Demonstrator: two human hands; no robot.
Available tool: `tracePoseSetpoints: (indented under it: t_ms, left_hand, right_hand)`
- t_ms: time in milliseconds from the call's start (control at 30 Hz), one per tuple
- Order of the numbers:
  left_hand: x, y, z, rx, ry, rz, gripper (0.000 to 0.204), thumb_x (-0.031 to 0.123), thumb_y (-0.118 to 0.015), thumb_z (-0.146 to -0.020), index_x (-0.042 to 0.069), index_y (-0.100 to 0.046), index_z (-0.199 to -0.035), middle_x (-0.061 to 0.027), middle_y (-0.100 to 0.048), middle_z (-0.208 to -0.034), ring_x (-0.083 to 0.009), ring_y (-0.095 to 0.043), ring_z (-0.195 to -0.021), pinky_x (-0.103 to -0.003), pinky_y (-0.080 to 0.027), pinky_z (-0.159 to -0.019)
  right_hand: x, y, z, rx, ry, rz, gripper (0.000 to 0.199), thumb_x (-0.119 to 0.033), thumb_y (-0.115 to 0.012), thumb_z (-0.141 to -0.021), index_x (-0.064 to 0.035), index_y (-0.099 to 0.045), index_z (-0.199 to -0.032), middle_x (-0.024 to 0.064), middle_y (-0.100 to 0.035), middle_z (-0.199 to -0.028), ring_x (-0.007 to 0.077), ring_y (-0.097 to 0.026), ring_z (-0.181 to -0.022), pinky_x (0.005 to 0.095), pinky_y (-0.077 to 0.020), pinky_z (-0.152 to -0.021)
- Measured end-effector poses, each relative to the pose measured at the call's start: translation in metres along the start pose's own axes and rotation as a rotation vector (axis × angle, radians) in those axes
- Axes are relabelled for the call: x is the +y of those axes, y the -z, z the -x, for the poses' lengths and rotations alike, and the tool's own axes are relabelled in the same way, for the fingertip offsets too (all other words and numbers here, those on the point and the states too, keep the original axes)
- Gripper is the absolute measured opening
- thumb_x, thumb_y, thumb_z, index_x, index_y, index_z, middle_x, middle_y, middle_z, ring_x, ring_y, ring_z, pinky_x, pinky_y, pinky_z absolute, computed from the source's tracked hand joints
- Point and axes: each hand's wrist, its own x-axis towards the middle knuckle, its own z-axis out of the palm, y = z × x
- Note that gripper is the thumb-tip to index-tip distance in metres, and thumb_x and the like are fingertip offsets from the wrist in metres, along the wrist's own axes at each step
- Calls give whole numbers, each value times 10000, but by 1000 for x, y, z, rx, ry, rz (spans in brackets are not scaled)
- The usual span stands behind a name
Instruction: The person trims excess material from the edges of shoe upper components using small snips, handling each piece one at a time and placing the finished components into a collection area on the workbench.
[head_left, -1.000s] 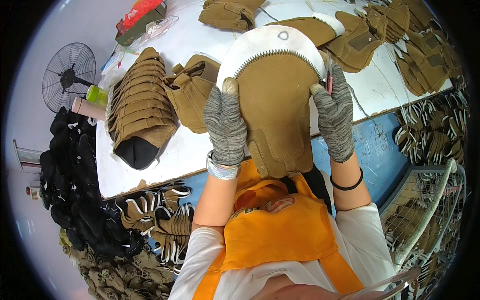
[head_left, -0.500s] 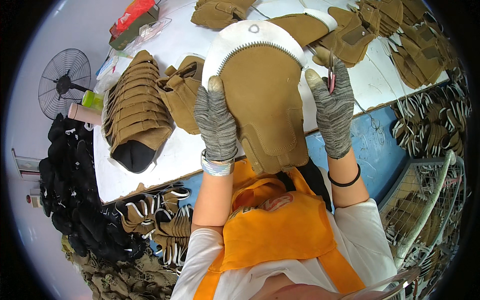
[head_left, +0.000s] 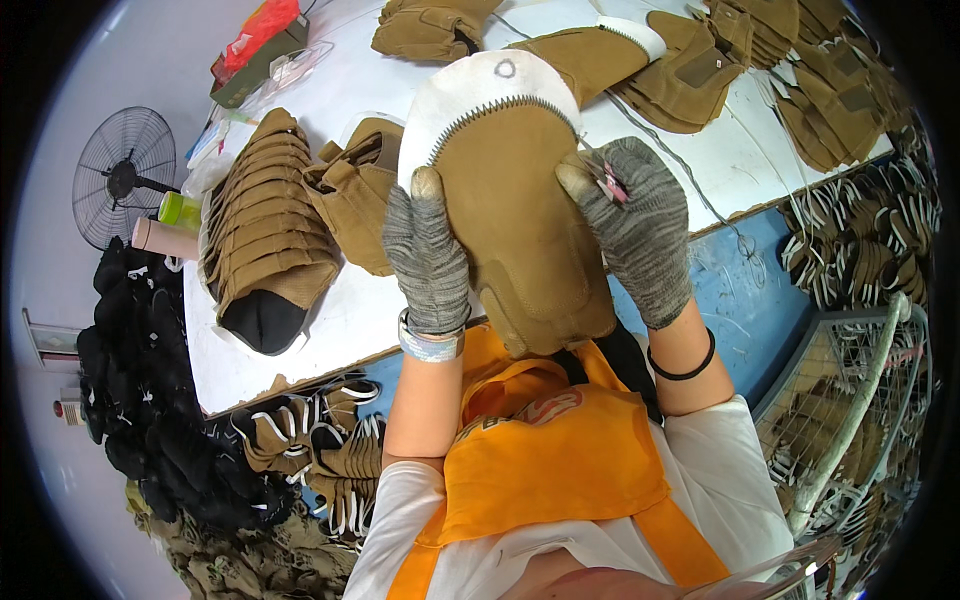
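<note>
A brown suede shoe upper [head_left: 520, 210] with a white toe edge and dark zigzag stitching is held up over the table's front edge. My left hand [head_left: 428, 255], in a grey knitted glove, grips its left side with the thumb on the front face. My right hand [head_left: 640, 225], gloved likewise, pinches its right edge, thumb in front and fingers behind. Tucked in that hand is a small pair of pink-handled thread snips [head_left: 612, 183], partly hidden by the glove. Another brown upper [head_left: 585, 65] with a white edge lies behind the held one.
A white table [head_left: 340, 310] carries a nested row of brown uppers [head_left: 265, 190] at left and further piles [head_left: 690, 75] at right. A cup [head_left: 165, 238], a green box [head_left: 262, 70] and a fan [head_left: 122, 180] stand left. A wire cart [head_left: 850, 420] is at lower right.
My right hand has moved left from beside the upper and closed on its right edge, keeping the snips. The upper has tilted slightly and shifted a little left.
</note>
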Motion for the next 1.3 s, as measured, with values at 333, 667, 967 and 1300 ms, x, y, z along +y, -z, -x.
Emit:
tracePoseSetpoints:
  t_ms: [333,667,967,1300]
  left_hand:
    - [-1,3,-2,20,47,136,444,382,-504,-980,-21,-545,-1163,-132,-625,-1056,-185,-623,-899,-314,-538,-767]
    - [-8,14,-8,42,107,122,515,424,-522,-966,-10,-548,-1242,-94,-606,-1162,-171,-576,-1026,-317,-487,-885]
    - [-24,40,1,-401,448,745,542,379,-576,-936,-10,-464,-1296,-113,-555,-1245,-203,-559,-1098,-306,-477,-954]
    - [-18,26,5,-386,414,447,751,308,-798,-670,-3,-497,-1283,-130,-578,-1217,-266,-559,-1130,-395,-443,-985]
  right_hand:
    - [51,14,-15,90,-193,-85,263,-217,-708,-821,-35,-651,-1004,86,-652,-917,196,-629,-803,308,-514,-733]
    - [32,-4,-12,-405,-249,-519,595,-467,-765,-747,-15,-638,-1112,80,-676,-897,164,-625,-849,301,-520,-772]
    - [5,18,-8,-138,-546,-1116,354,-291,-715,-848,-3,-634,-1036,55,-663,-929,118,-630,-807,254,-527,-686]
    - [-6,15,-2,62,-207,-493,389,-338,-783,-770,-18,-667,-957,59,-667,-780,129,-622,-676,261,-508,-638]
